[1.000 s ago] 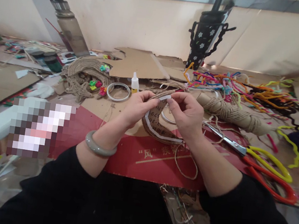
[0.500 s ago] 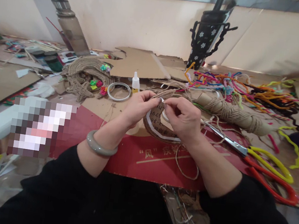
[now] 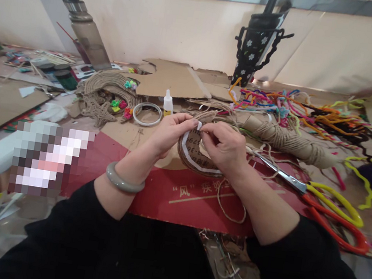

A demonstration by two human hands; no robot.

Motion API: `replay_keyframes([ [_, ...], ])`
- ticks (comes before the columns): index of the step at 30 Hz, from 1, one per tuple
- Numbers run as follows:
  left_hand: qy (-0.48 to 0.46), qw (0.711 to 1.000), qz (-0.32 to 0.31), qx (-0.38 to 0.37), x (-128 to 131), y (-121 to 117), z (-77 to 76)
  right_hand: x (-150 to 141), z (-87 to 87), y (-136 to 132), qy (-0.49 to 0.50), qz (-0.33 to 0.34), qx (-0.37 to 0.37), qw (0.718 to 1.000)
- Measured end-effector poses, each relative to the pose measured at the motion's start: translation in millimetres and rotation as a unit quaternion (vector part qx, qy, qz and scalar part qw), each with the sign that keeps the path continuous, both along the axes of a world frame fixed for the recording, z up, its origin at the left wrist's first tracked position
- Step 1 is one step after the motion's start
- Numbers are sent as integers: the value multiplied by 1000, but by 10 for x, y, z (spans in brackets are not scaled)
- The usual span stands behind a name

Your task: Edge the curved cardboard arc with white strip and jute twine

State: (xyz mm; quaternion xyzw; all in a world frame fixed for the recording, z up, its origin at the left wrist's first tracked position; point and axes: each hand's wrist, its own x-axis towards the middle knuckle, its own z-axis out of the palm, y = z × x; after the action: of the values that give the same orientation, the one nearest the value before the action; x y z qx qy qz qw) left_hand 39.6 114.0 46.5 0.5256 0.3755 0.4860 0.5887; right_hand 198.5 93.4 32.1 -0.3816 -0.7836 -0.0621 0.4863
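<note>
A rounded cardboard piece [image 3: 198, 153] with dark print and a twine-coloured outer edge rests before me, and white tape [image 3: 191, 161] follows its rim. My left hand [image 3: 170, 133] is closed on its upper left edge, thumb and fingers pinching it. Fingers bent and tips together, my right hand [image 3: 225, 146] pinches the end of the white tape just right of my left thumb. A pale round object, partly hidden, shows under my right hand. Below that hand a loop of thin twine [image 3: 218, 205] lies on the red cardboard sheet [image 3: 159, 201].
Large scissors [image 3: 291, 181] lie to the right, beside a tube wound with twine [image 3: 287, 140]. A small glue bottle [image 3: 168, 104], a white ring [image 3: 147, 114] and a twine wreath [image 3: 101, 85] sit behind. Colourful pipe cleaners [image 3: 281, 107] spread at the back right.
My right hand has shifted slightly left and down, its fingers curled further. A short white tape end now shows more clearly between my two hands. My left hand stays at the cardboard edge.
</note>
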Motion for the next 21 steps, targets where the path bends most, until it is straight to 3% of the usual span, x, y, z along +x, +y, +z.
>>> replay_keyframes([
  [7,25,1000,16,-4,0,9,-21,-4,-15,-8,-32,-13,-31,999],
  [11,36,999,29,-6,-11,10,-22,-13,27,-18,50,24,-78,995],
  [17,42,999,25,9,11,-34,16,22,44,58,258,37,-228,938],
  [21,57,998,20,26,35,-62,37,7,42,83,272,60,-272,921],
])
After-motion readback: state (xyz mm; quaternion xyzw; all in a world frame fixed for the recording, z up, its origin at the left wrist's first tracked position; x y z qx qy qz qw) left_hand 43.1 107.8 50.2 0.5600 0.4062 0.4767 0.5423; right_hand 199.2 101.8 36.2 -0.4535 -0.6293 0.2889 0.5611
